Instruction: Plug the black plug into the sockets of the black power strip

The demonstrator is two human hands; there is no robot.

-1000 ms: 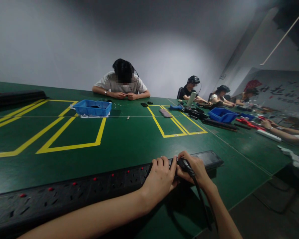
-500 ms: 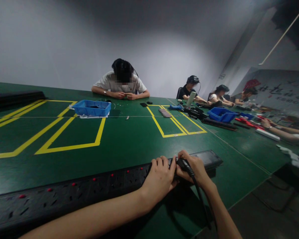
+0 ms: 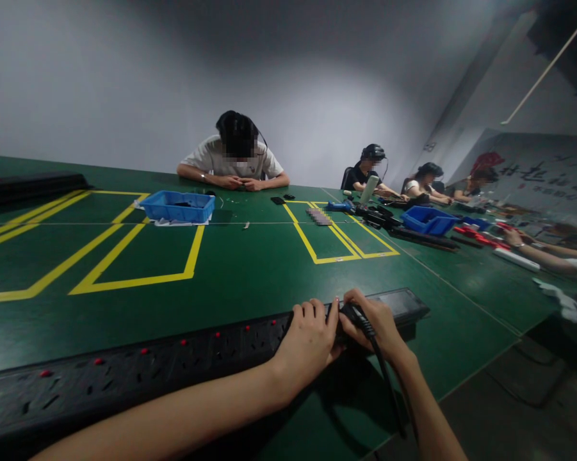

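Note:
A long black power strip (image 3: 182, 352) with red switches and a row of sockets lies slantwise across the near side of the table. My left hand (image 3: 308, 338) is closed over it toward its right end, fingers across the top and thumb at the near side. Close beside it, my right hand (image 3: 372, 320) grips a black plug (image 3: 353, 312) against the strip's top face. From the plug a black cable (image 3: 383, 371) runs down past my right wrist. The plug's pins and the socket under it are hidden by my fingers.
Yellow tape marks (image 3: 192, 256) outline areas on the green table (image 3: 250, 272). Beyond stand a blue tray (image 3: 177, 208) and a blue bin (image 3: 428, 221). Another black strip (image 3: 29, 186) lies far left. Several people sit across and to the right; the table's edge is at right.
Both hands stay in place on the strip and plug, with almost no movement. The view has shifted very slightly.

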